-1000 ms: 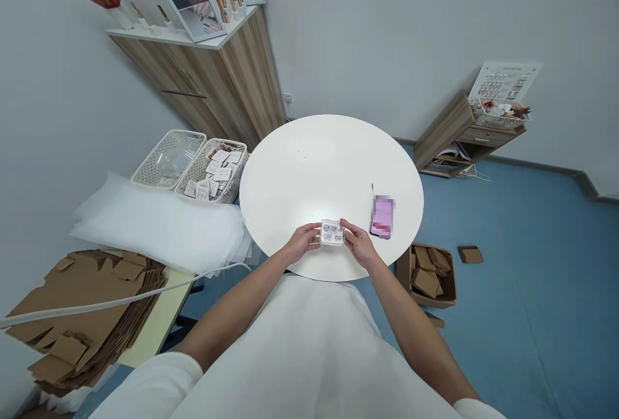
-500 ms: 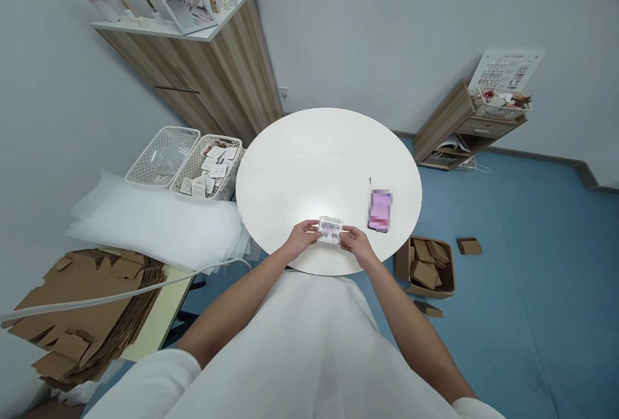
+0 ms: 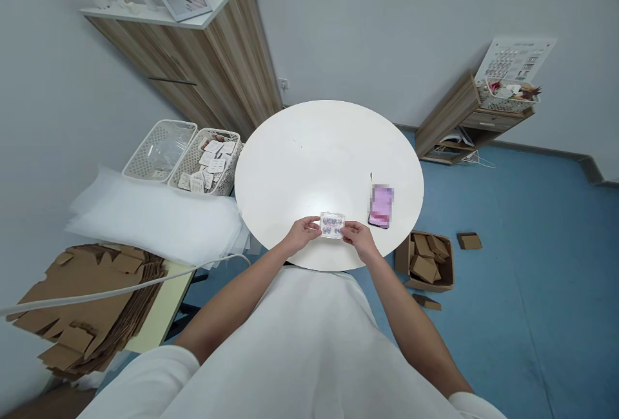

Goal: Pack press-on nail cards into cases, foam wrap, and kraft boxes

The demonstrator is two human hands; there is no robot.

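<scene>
A small clear plastic case point(image 3: 332, 225) with two rows of shiny, purplish press-on nails is held over the near edge of the round white table point(image 3: 319, 148). My left hand point(image 3: 302, 234) grips its left side between thumb and fingers. On the opposite side, my right hand point(image 3: 358, 238) pinches the case's right edge. A phone point(image 3: 382, 205) with a blurred pink-purple screen lies on the table, to the right of my right hand.
White baskets, one holding cards point(image 3: 215, 164), stand left of the table. Foam sheets point(image 3: 159, 222) and stacked flattened cardboard point(image 3: 91, 303) lie nearer. A cardboard carton of small boxes point(image 3: 428, 261) sits on the blue floor at right. A wooden cabinet point(image 3: 227, 64) stands behind.
The view has shifted slightly. The case now appears flatter and faces up more squarely, its nails showing more clearly. Both hands still hold its sides.
</scene>
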